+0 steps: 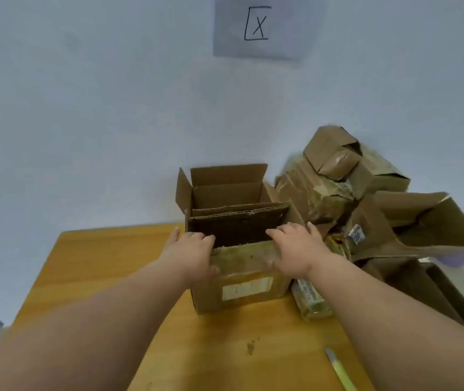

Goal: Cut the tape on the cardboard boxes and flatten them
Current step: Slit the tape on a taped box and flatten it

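An open cardboard box [242, 289] stands on the wooden table [98, 258], its far flaps raised and a near flap folded inward. A worn white label is on its front wall. My left hand [194, 249] grips the box's near left top edge, thumb on the front wall, fingers over the rim. My right hand [295, 246] holds the near right top edge the same way. A knife with a yellow-green handle [341, 371] lies on the table near my right forearm.
A heap of crumpled and opened cardboard boxes [366, 204] fills the table's right side. A taped yellowish bundle [310, 300] lies just right of the box. A paper sheet marked X [262, 26] hangs on the wall behind.
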Tool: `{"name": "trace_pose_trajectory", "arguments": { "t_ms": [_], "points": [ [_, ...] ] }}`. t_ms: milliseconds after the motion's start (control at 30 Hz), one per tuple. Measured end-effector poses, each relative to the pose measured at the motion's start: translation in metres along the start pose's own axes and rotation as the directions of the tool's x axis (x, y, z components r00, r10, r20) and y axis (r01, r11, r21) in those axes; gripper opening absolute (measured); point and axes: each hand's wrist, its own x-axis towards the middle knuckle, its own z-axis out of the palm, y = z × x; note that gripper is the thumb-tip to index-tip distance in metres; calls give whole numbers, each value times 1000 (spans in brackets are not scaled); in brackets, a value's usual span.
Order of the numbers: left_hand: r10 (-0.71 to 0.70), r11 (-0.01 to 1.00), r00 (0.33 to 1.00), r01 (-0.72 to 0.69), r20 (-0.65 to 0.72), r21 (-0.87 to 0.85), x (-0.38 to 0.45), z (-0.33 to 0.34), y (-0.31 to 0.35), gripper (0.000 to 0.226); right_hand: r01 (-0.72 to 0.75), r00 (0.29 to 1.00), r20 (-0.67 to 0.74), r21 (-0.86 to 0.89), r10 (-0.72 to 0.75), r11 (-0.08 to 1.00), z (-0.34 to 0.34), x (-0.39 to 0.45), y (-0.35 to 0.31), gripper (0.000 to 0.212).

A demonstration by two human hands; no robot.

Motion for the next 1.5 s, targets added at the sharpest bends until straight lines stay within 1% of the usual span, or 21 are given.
{"name": "trace_pose_trajectory", "arguments": {
  "t_ms": [67,100,133,200,400,467,533,633,667,733,800,867,933,1000,1100,1167,1233,1300,1333,1433,1500],
  "points": [
    [-2,999,1000,1,-20,-49,12,3,5,26,56,998,-19,-17,-56,998,3,12,7,59],
    [-22,998,1000,21,-12,-67,14,4,6,13,68,998,-8,-6,-68,998,5,17,10,51],
    [-43,997,999,43,2,-71,17,5,3,13,69,998,7,22,-69,997,6,21,11,44],
    [-30,983,997,43,75,-180,19,0,2,16,88,996,-13,80,-87,993,6,29,14,39],
    [19,944,983,42,182,-326,23,-37,-27,8,111,952,-298,100,-77,989,-1,39,26,80],
    [31,913,975,63,221,-404,18,-52,-35,7,117,936,-348,176,-49,978,-4,38,22,87],
    [29,871,962,108,271,-479,10,-64,-44,5,129,937,-349,334,-4,934,-5,35,19,97],
    [8,805,939,197,344,-559,-7,-69,-62,8,57,964,-232,655,128,754,-2,23,16,112],
    [5,785,930,225,368,-578,-13,-66,-69,11,-11,979,-125,755,160,656,1,17,17,118],
    [-11,737,911,286,412,-613,-25,-59,-82,15,-227,974,186,855,132,467,14,3,19,124],
    [-33,693,898,337,439,-637,-35,-47,-94,15,-433,885,465,797,31,421,31,-14,14,120],
    [-48,665,891,365,451,-651,-44,-33,-101,12,-532,792,609,715,-31,453,49,-25,2,104],
    [-89,641,907,367,411,-673,-46,-17,-107,9,-535,787,616,695,-15,481,68,-26,-16,74],
    [-185,645,940,337,288,-686,-43,1,-114,14,-490,842,538,721,51,489,81,-21,-35,50],
    [-360,729,933,290,13,-620,-40,30,-124,64,-439,890,431,723,147,534,94,-9,-59,47],
    [-427,711,902,294,-61,-640,-46,51,-125,90,-436,891,404,644,205,628,104,-3,-67,49],
    [-500,649,866,358,-22,-671,-57,75,-124,101,-450,881,421,609,215,653,108,-3,-71,49],
    [-586,565,809,456,55,-687,-72,98,-123,102,-481,864,461,636,203,603,110,-9,-71,47],
    [-601,503,788,503,133,-703,-79,107,-122,100,-502,851,487,644,197,577,111,-12,-69,47],
    [-501,250,730,636,465,-730,-98,125,-114,77,-587,784,601,635,156,502,114,-22,-62,49],
    [-428,124,710,659,559,-742,-103,130,-110,60,-621,754,646,641,120,451,116,-27,-59,48]
  ]
}}
